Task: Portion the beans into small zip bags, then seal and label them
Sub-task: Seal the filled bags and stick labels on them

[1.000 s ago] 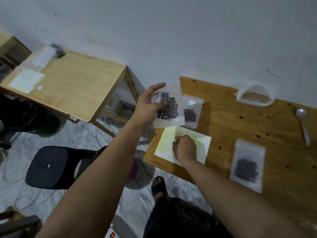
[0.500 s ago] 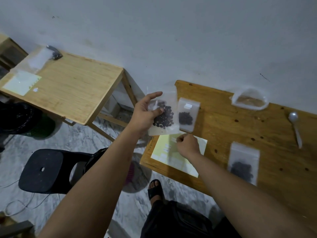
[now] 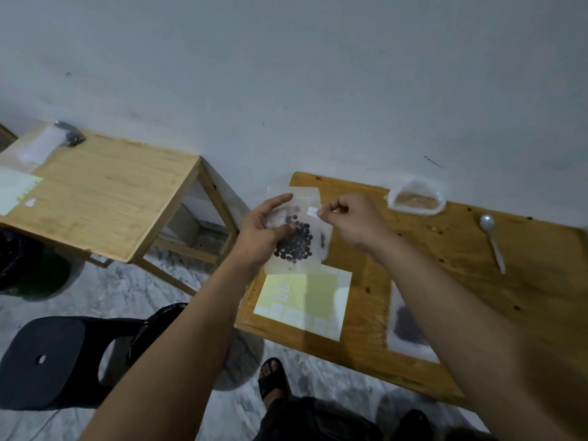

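My left hand (image 3: 261,232) holds up a clear zip bag (image 3: 296,240) with dark beans in its lower half, above the left end of the wooden table (image 3: 461,259). My right hand (image 3: 356,222) pinches a small white label sticker (image 3: 313,211) at the bag's upper right part. Below them a yellow-green label sheet (image 3: 305,297) lies on the table. Another bean bag (image 3: 326,238) lies mostly hidden behind the held one. A third bag with beans (image 3: 409,326) lies near the front edge, partly under my right forearm.
An open bag of brown powder (image 3: 415,202) and a white plastic spoon (image 3: 491,241) lie at the table's back. A second wooden table (image 3: 101,192) with bags and a sheet stands to the left. A black stool (image 3: 51,361) and my sandalled foot (image 3: 272,380) are on the floor.
My right hand has lifted from the label sheet with a sticker and brought it up to the bag. The left hand keeps holding the bag up.
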